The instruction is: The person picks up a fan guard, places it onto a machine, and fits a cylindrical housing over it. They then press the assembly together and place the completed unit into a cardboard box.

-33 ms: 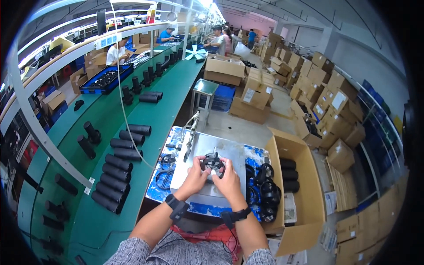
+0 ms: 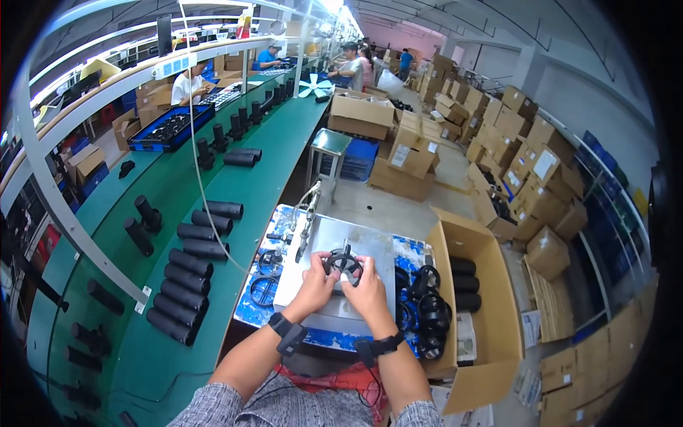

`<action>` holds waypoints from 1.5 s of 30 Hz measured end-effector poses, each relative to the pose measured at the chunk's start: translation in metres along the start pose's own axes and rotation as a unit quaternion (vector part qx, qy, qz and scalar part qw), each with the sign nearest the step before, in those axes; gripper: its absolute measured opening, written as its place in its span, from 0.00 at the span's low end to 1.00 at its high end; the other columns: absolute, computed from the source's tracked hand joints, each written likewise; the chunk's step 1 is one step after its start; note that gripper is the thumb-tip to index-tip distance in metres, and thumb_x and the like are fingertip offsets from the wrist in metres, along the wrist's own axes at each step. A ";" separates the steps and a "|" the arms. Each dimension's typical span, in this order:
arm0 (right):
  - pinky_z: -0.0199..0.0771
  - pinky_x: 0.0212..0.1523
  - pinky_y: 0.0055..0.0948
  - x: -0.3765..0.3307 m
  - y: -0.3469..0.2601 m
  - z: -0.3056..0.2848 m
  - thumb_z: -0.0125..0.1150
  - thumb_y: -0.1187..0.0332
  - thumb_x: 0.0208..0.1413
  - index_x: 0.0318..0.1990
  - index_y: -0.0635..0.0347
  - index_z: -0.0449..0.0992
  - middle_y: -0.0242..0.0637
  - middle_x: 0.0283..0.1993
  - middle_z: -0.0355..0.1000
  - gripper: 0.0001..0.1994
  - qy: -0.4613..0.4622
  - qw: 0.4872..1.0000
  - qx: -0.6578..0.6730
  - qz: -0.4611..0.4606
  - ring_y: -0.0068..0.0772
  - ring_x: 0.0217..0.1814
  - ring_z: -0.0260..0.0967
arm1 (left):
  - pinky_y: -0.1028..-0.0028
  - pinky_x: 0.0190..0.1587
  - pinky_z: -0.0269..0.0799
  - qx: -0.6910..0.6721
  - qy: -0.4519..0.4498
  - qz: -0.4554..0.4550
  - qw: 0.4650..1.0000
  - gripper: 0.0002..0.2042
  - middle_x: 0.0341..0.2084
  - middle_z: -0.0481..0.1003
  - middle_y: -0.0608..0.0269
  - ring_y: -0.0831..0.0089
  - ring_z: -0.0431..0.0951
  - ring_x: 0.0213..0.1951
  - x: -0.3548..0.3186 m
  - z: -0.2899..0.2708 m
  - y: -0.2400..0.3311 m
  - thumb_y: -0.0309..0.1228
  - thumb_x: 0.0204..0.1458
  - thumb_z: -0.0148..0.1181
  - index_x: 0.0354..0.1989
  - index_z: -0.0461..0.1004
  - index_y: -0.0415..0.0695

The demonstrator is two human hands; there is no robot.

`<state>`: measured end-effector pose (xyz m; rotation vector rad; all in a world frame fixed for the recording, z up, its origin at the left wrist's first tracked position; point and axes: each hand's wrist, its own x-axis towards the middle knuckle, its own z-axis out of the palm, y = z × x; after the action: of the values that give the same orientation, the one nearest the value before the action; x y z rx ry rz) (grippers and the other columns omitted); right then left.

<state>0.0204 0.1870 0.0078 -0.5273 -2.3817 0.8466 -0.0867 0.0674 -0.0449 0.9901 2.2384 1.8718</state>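
Observation:
A black round ring with spokes [image 2: 344, 259] is gripped from both sides over a metal plate [image 2: 373, 245]. My left hand [image 2: 315, 280] is closed on its left rim, and my right hand [image 2: 363, 283] is closed on its right rim, thumbs toward the near side. The fingers hide part of the ring, and whether it touches the plate is unclear. Just left of the plate's far part stands a metal clamp-like fitting [image 2: 306, 231]. Spoked black rings [image 2: 264, 290] lie left of my left hand on the blue-and-white worn tabletop [image 2: 245, 313].
Right of the plate is a heap of black round parts [image 2: 432, 311], beside an open cardboard box [image 2: 491, 341] with black tubes [image 2: 464, 283]. Several black tubes [image 2: 186, 299] lie on the green conveyor [image 2: 249, 188] at left. Stacked cartons [image 2: 526, 149] and several people stand farther off.

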 end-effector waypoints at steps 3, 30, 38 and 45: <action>0.80 0.48 0.54 0.020 0.010 0.016 0.70 0.64 0.53 0.63 0.59 0.65 0.51 0.42 0.78 0.31 0.016 0.999 -0.046 0.019 0.62 0.43 0.79 | 0.58 0.49 0.68 0.059 0.018 0.004 0.998 0.20 0.36 0.79 0.54 0.60 0.80 0.41 0.020 0.009 -0.008 0.30 0.60 0.66 0.59 0.68 0.40; 0.78 0.62 0.50 0.043 0.010 0.001 0.78 0.41 0.43 0.71 0.68 0.65 0.52 0.64 0.64 0.53 -0.132 0.976 -0.166 0.041 0.61 0.61 0.75 | 0.54 0.50 0.73 0.413 0.073 0.112 0.901 0.06 0.43 0.77 0.52 0.51 0.77 0.49 0.082 -0.125 -0.067 0.28 0.55 0.64 0.40 0.83 0.46; 0.78 0.62 0.49 0.046 0.005 0.012 0.79 0.40 0.42 0.72 0.62 0.65 0.50 0.63 0.63 0.53 -0.128 0.979 -0.152 0.033 0.60 0.63 0.74 | 0.54 0.45 0.77 0.551 -0.242 0.111 0.791 0.09 0.40 0.77 0.55 0.53 0.80 0.45 0.159 -0.154 -0.153 0.25 0.54 0.62 0.43 0.83 0.48; 0.77 0.63 0.48 0.040 0.022 -0.005 0.77 0.44 0.45 0.72 0.60 0.65 0.49 0.64 0.62 0.49 -0.135 0.975 -0.165 0.066 0.59 0.65 0.73 | 0.54 0.43 0.80 0.370 0.063 0.130 0.918 0.05 0.41 0.79 0.54 0.52 0.83 0.42 0.095 -0.124 0.014 0.22 0.54 0.65 0.37 0.80 0.45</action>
<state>-0.0035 0.2262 0.0115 -0.7501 -2.7871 0.6100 -0.2101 0.0089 0.0328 1.3272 3.1188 1.1460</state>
